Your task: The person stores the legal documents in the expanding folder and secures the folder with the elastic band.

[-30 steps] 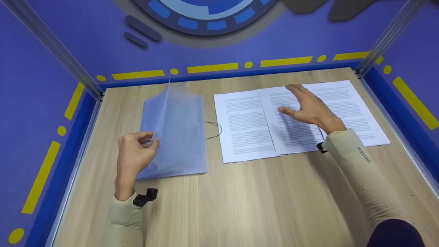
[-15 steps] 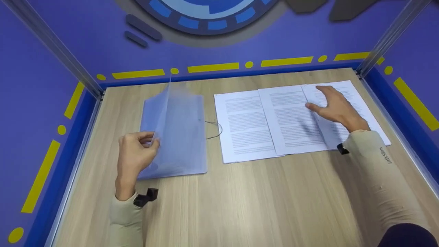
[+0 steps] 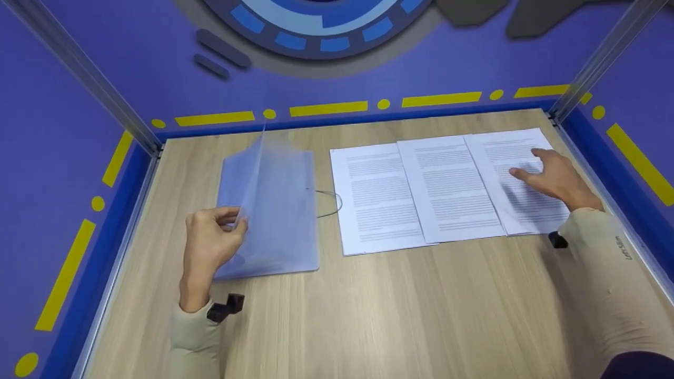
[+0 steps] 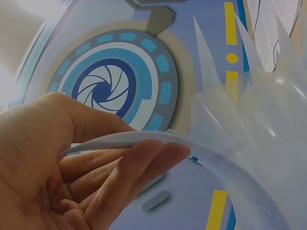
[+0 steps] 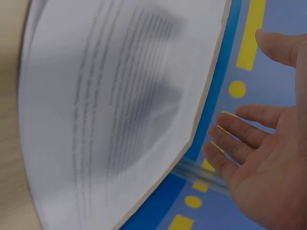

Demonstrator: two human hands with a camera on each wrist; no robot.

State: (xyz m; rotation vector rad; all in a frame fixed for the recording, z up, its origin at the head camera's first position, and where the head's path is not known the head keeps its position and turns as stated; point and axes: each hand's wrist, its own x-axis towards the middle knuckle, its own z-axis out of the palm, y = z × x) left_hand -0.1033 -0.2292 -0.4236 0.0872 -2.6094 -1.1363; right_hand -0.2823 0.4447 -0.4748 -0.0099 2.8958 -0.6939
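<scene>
On the left of the table lies a translucent blue document folder [image 3: 284, 221], its cover raised. My left hand [image 3: 210, 234] pinches the cover's edge between thumb and fingers; in the left wrist view the curved plastic cover [image 4: 230, 167] runs out between them. Over the rightmost printed sheet [image 3: 505, 152] my right hand [image 3: 558, 176] hovers with fingers spread and nothing in it, casting a shadow on the page. The right wrist view shows that open palm [image 5: 268, 163] beside the sheet. Left of it lie a middle sheet [image 3: 447, 184] and a left sheet [image 3: 379, 200], their edges overlapping.
A thin elastic loop [image 3: 337, 202] sticks out from the folder's right edge towards the left sheet. The wooden table [image 3: 358, 316] is bounded by a blue back wall [image 3: 326, 84] and side walls, with metal posts [image 3: 105, 79] at the back corners.
My right hand has moved right, from over the middle sheet to over the right sheet's right part, uncovering the middle sheet. The left hand keeps the folder cover raised in the same place.
</scene>
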